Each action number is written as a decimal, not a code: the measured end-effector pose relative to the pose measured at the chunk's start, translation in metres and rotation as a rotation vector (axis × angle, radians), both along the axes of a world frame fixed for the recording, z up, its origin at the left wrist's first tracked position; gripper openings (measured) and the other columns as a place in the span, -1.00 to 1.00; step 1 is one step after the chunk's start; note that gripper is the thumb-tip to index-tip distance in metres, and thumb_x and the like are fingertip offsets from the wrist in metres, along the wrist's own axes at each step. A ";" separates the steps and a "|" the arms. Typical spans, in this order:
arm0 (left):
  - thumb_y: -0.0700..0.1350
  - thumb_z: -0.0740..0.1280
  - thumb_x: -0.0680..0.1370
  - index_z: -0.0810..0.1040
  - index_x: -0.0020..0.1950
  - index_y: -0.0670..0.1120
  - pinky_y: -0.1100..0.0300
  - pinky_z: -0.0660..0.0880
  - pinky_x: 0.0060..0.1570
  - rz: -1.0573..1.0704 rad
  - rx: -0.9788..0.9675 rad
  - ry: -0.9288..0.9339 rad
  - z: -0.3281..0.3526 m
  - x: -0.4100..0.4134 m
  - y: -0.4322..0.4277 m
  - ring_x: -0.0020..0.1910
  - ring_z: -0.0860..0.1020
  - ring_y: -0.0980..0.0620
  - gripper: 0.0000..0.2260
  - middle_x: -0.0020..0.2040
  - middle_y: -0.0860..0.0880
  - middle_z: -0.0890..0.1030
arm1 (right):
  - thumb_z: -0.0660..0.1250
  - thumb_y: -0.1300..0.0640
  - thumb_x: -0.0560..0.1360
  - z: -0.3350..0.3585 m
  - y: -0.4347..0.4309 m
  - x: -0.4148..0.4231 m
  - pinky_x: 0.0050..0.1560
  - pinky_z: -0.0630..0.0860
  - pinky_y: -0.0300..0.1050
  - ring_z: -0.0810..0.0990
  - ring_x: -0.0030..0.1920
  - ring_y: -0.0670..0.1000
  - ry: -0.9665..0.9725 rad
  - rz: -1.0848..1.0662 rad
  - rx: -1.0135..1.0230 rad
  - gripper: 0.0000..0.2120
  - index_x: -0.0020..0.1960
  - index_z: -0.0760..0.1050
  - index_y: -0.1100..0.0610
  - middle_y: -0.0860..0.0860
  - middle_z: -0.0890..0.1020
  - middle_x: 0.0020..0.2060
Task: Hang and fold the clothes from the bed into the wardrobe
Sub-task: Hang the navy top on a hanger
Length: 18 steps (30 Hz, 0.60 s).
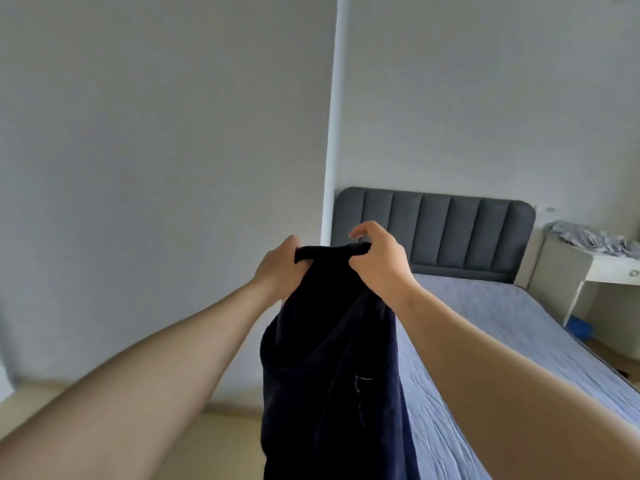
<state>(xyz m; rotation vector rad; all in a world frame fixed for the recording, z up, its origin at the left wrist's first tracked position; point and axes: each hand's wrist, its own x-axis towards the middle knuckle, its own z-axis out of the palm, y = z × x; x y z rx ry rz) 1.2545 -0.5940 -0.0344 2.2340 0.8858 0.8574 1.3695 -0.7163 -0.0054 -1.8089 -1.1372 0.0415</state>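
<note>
open: above bed (485,341) | blocked: wall (156,150) left, headboard (433,230) ahead

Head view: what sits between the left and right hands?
In the head view, a short stretch of the navy garment, its top edge, runs from the left hand to the right hand. Both hands grip it, and the rest hangs below them.

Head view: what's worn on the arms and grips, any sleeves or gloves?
Nothing worn shows. The left grip and right grip are ungloved, with no rings or watch visible. Both forearms are bare of sleeves to the frame's edge.
</note>
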 end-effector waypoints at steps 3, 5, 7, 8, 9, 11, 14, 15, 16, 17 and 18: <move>-0.04 0.24 0.53 0.36 -0.16 -0.03 0.15 0.35 -0.29 0.130 0.062 0.005 0.009 -0.041 0.019 -0.29 0.44 0.03 -0.89 -0.25 0.02 0.50 | 0.23 0.24 0.45 -0.001 0.026 -0.023 -0.08 0.60 0.01 0.57 -0.15 0.02 -0.005 0.022 -0.080 -0.79 -0.02 0.51 -0.01 -0.06 0.57 -0.20; -0.02 0.30 0.50 0.41 -0.14 0.02 0.14 0.39 -0.26 0.200 0.116 0.026 0.014 -0.069 0.033 -0.26 0.48 0.05 -0.90 -0.25 0.08 0.51 | 0.22 0.20 0.46 0.003 0.046 -0.042 -0.07 0.59 0.00 0.57 -0.13 0.02 0.000 0.034 -0.059 -0.83 -0.02 0.52 -0.01 -0.08 0.57 -0.21; -0.02 0.34 0.48 0.42 -0.14 0.05 0.18 0.37 -0.28 0.268 0.163 0.080 0.019 -0.105 0.049 -0.24 0.47 0.05 -0.90 -0.26 0.11 0.48 | 0.20 0.19 0.46 0.007 0.072 -0.067 -0.12 0.56 -0.01 0.55 -0.17 0.03 0.018 0.057 -0.018 -0.85 -0.06 0.48 -0.01 -0.09 0.54 -0.25; -0.04 0.35 0.47 0.43 -0.15 0.06 0.19 0.37 -0.27 0.300 0.167 0.111 0.022 -0.124 0.058 -0.22 0.48 0.04 -0.90 -0.26 0.11 0.48 | 0.19 0.20 0.46 0.009 0.085 -0.081 -0.15 0.54 -0.01 0.54 -0.20 0.03 0.027 0.070 0.002 -0.85 -0.06 0.47 0.00 -0.09 0.53 -0.27; -0.05 0.35 0.47 0.44 -0.16 0.05 0.20 0.39 -0.24 0.334 0.157 0.141 0.024 -0.144 0.068 -0.20 0.49 0.04 -0.91 -0.26 0.10 0.49 | 0.19 0.21 0.46 0.010 0.099 -0.095 -0.18 0.53 -0.03 0.53 -0.23 0.02 0.042 0.087 0.020 -0.86 -0.06 0.46 0.02 -0.08 0.52 -0.28; -0.08 0.31 0.48 0.45 -0.17 0.03 0.19 0.45 -0.21 0.421 0.120 0.209 0.027 -0.187 0.090 -0.18 0.55 0.03 -0.94 -0.33 0.07 0.55 | 0.18 0.22 0.46 0.010 0.126 -0.127 -0.23 0.50 -0.05 0.51 -0.27 0.00 0.096 0.126 0.049 -0.85 -0.04 0.46 0.04 -0.06 0.51 -0.30; -0.13 0.26 0.50 0.49 -0.12 0.04 0.18 0.44 -0.21 0.562 0.100 0.287 0.024 -0.255 0.125 -0.11 0.53 -0.01 -0.93 -0.20 0.06 0.54 | 0.15 0.23 0.44 0.009 0.166 -0.170 -0.19 0.54 0.01 0.53 -0.27 0.05 0.206 0.163 0.082 -0.83 -0.09 0.43 -0.01 -0.02 0.53 -0.29; -0.14 0.24 0.50 0.49 -0.13 0.05 0.19 0.41 -0.23 0.606 0.107 0.301 0.022 -0.277 0.135 -0.11 0.51 -0.02 -0.91 -0.15 0.06 0.52 | 0.14 0.24 0.43 0.009 0.179 -0.184 -0.19 0.55 0.02 0.54 -0.27 0.06 0.228 0.173 0.089 -0.81 -0.13 0.41 -0.04 -0.01 0.53 -0.29; -0.16 0.22 0.50 0.49 -0.14 0.05 0.20 0.38 -0.27 0.652 0.117 0.313 0.020 -0.301 0.146 -0.13 0.50 -0.02 -0.88 -0.13 0.05 0.50 | 0.13 0.24 0.43 0.011 0.195 -0.199 -0.20 0.55 0.01 0.54 -0.29 0.05 0.248 0.186 0.097 -0.80 -0.15 0.39 -0.06 -0.01 0.53 -0.29; -0.19 0.20 0.50 0.48 -0.14 0.05 0.21 0.35 -0.32 0.693 0.122 0.331 0.019 -0.326 0.156 -0.15 0.49 -0.01 -0.85 -0.12 0.04 0.50 | 0.12 0.25 0.42 0.012 0.210 -0.215 -0.24 0.54 -0.02 0.52 -0.31 0.04 0.268 0.199 0.104 -0.79 -0.15 0.39 -0.06 -0.02 0.52 -0.29; -0.21 0.19 0.49 0.48 -0.14 0.04 0.21 0.34 -0.33 0.730 0.116 0.354 0.018 -0.349 0.165 -0.16 0.49 -0.02 -0.84 -0.11 0.02 0.51 | 0.11 0.26 0.42 0.012 0.224 -0.230 -0.29 0.51 -0.07 0.50 -0.33 0.02 0.281 0.209 0.110 -0.79 -0.13 0.39 -0.04 -0.02 0.51 -0.29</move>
